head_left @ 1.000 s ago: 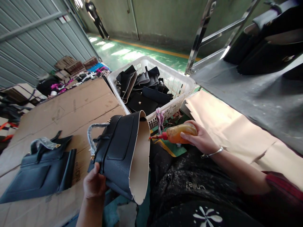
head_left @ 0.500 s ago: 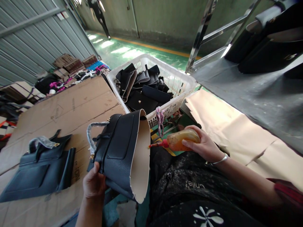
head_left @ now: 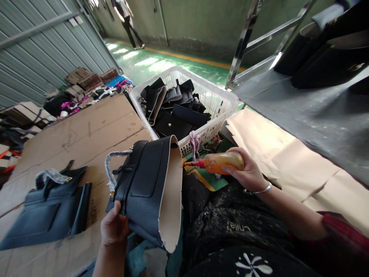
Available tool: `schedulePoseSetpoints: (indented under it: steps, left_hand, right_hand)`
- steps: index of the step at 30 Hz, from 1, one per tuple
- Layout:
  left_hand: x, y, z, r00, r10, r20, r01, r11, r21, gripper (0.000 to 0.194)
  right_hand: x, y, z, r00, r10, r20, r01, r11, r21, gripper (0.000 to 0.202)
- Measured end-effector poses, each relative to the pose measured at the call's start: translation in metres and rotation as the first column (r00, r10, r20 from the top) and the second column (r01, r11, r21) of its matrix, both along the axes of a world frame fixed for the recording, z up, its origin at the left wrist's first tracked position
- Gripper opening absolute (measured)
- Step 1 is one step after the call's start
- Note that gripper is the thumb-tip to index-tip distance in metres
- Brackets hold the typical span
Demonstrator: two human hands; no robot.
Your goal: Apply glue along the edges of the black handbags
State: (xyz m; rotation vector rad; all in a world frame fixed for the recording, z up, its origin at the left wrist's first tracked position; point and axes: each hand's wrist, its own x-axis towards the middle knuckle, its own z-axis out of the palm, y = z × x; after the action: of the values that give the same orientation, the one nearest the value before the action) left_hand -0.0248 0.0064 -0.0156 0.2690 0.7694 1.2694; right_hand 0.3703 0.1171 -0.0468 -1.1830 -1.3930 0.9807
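My left hand (head_left: 115,225) grips a dark leather handbag (head_left: 147,169) near its handle end, thumb on top. The bag lies tilted on its side, its open end facing right and showing a beige inside with a notched edge. Its handle (head_left: 107,169) is wrapped in clear film. In my right hand (head_left: 248,171) is a squeeze bottle (head_left: 220,163) of orange-yellow glue-like liquid. The bottle's red nozzle points left, its tip at the upper right edge of the bag's opening; whether it touches I cannot tell. A second dark handbag (head_left: 52,207) lies flat at the left.
Cardboard (head_left: 75,130) covers the table on the left. Beyond it stands a white plastic basket (head_left: 227,100) holding several black leather pieces. To the right are beige sheet material (head_left: 268,142) and a rack shelf (head_left: 305,104) with dark bags. A person (head_left: 128,23) walks in the background.
My right hand has raised the bottle slightly, so its nozzle has moved up along the bag's opening. The bag has barely shifted. The background person has moved right.
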Motion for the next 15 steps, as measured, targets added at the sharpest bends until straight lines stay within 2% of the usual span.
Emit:
schedulePoseSetpoints:
  steps: [5,9,12,15]
  left_hand:
    - [-0.0033,-0.0015,0.0005,1.000,0.020,-0.021,-0.021,0.998,-0.056,0.019]
    - [-0.0045,-0.0038,-0.0024,0.996,0.041,-0.076,-0.049,0.993,-0.105,0.018]
    - [-0.0048,-0.0043,-0.0024,0.989,0.077,-0.129,-0.097,0.984,-0.149,0.015]
    - [-0.0053,-0.0041,-0.0009,0.976,0.147,-0.162,-0.175,0.970,-0.172,0.013]
  right_hand:
    - [0.0035,-0.0001,-0.0007,0.999,-0.028,0.027,0.026,0.996,0.083,0.038]
    - [0.0031,0.0060,-0.0027,0.998,-0.005,0.059,-0.001,0.995,0.099,0.037]
    - [0.0016,0.0088,-0.0064,0.999,0.030,0.037,-0.032,0.998,0.059,0.038]
    - [0.0009,0.0061,-0.0074,0.998,0.066,0.001,-0.066,0.997,-0.035,0.039]
